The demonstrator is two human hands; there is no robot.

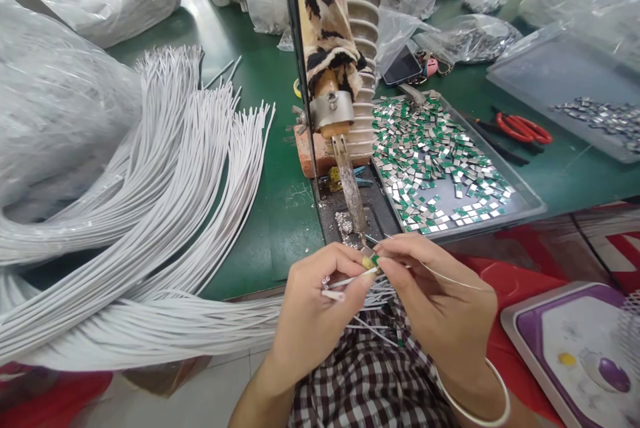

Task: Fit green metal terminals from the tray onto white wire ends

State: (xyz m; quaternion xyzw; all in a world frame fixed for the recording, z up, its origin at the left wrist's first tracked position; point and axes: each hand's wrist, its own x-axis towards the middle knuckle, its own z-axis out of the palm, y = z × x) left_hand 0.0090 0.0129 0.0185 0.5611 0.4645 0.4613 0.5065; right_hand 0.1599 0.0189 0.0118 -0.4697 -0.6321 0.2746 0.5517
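The board (375,259), a small green piece, sits just below the tip of the iron (350,191), where the fingertips of both hands meet; whether it touches the tip I cannot tell. The left hand (317,308) pinches a white wire (357,278) between thumb and finger, with more cut ends poking out of its curl. The right hand (435,301) is closed on a thin strand (445,273), its thumb against the board; whether it grips the board too is unclear.

The board looks very light, stiff and easily turned, so it is best taken by its edges, away from the iron. The wire looks soft and springy, perhaps slippery, and should steady best when pinched close to its end. The strand probably bends easily.

Left of the iron, a strip of green table (293,221) shows before the wire bundles (200,181). Right of it, the tray (531,207) has a raised rim. Behind, the brick (305,151) and hose (365,35) limit movement. The table's near edge runs below the iron, and the lap (325,388) lies under the hands, so sideways room seems narrow.
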